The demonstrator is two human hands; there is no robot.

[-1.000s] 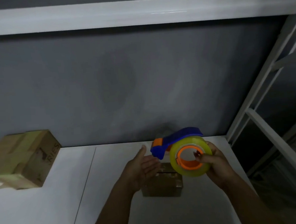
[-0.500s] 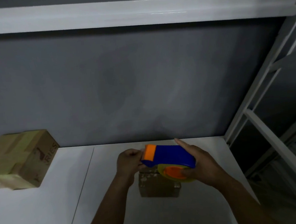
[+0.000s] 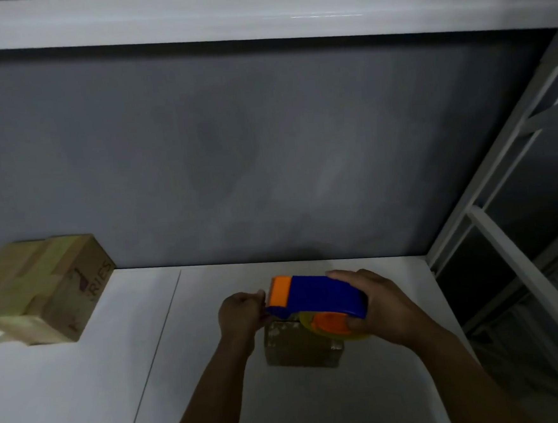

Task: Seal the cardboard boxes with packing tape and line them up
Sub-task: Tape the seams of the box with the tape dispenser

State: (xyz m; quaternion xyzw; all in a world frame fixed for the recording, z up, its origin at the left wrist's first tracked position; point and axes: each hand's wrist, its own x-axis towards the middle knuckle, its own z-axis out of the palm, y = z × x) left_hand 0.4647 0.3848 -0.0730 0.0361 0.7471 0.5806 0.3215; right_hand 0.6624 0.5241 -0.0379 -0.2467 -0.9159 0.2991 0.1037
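Observation:
A small brown cardboard box [image 3: 301,350] sits on the white table [image 3: 85,390], partly hidden under my hands. My right hand [image 3: 381,306] grips a blue and orange tape dispenser [image 3: 316,296] with a yellowish tape roll, held flat just above the box's top. At the dispenser's orange front end my left hand [image 3: 242,314] is curled, and its fingers seem to pinch the tape end; the tape itself is too dim to see. A larger taped cardboard box [image 3: 42,290] with printed letters stands at the far left.
A grey wall rises right behind the table, with a white shelf [image 3: 257,13] overhead. A white metal frame [image 3: 503,228] stands along the table's right side. The table's right edge is close to the small box.
The dispenser has turned from upright to flat and come down onto the small box. My left hand went from open beside it to curled at its orange front end.

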